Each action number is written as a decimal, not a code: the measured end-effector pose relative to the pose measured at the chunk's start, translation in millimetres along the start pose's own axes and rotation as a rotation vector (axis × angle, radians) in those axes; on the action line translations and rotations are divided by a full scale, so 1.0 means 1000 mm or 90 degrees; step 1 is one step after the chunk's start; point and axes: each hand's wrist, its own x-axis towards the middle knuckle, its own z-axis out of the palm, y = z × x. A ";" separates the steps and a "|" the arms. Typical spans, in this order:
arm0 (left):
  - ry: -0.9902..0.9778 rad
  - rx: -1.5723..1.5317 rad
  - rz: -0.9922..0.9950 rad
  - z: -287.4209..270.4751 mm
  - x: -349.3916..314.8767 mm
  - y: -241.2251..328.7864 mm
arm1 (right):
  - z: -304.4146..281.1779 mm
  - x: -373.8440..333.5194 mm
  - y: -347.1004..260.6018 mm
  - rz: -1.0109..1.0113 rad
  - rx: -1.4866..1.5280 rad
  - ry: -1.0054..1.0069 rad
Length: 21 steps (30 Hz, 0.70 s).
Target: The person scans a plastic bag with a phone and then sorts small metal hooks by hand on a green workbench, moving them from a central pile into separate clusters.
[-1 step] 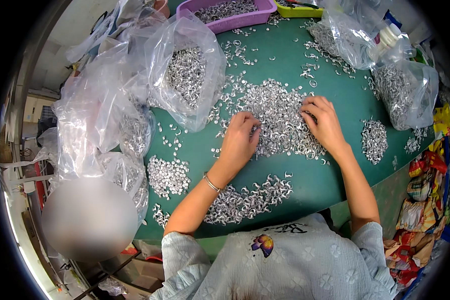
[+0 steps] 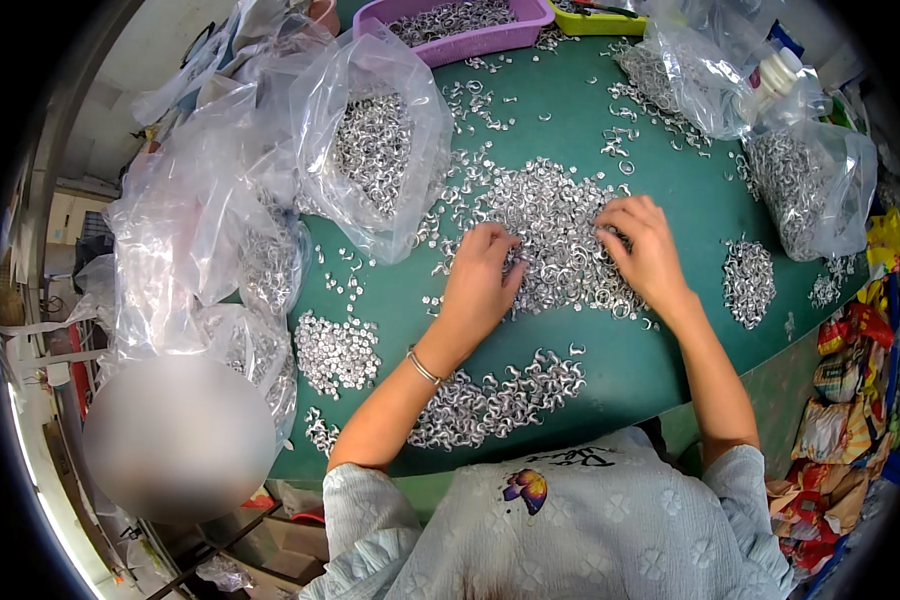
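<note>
A broad heap of small silvery metal pieces (image 2: 555,230), ring and crescent shapes among them, lies on the green table (image 2: 630,360). My left hand (image 2: 480,282) rests at the heap's left edge, fingers curled inward and thumb close to the fingertips. On the opposite edge, my right hand (image 2: 647,248) bends over the pieces with thumb and forefinger near each other. Whatever is between the fingers of either hand is too small or hidden to name. Nearer me lies a band of curved metal pieces (image 2: 495,405), and left of it a pile of small roundish pieces (image 2: 337,352).
A clear plastic bag of metal pieces (image 2: 372,150) stands at the left, more bags (image 2: 210,220) beyond it. At the back are a purple basket (image 2: 470,48) and a yellow-green tray (image 2: 600,24). To the right sit a small pile (image 2: 748,283) and another filled bag (image 2: 800,190).
My right hand has shifted very slightly, its thumb and fingertips moving a little left at the heap's edge. The left hand's fingers have moved only a trace.
</note>
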 end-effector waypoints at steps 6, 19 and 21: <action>-0.032 -0.008 -0.009 0.002 0.000 -0.009 | 0.038 0.003 -0.051 -0.094 -0.027 -0.070; -0.058 0.022 -0.015 -0.002 -0.011 0.011 | -0.007 -0.036 -0.060 -0.001 0.166 -0.214; -0.070 0.133 -0.002 0.009 -0.013 0.011 | -0.001 -0.051 -0.065 0.001 0.146 -0.297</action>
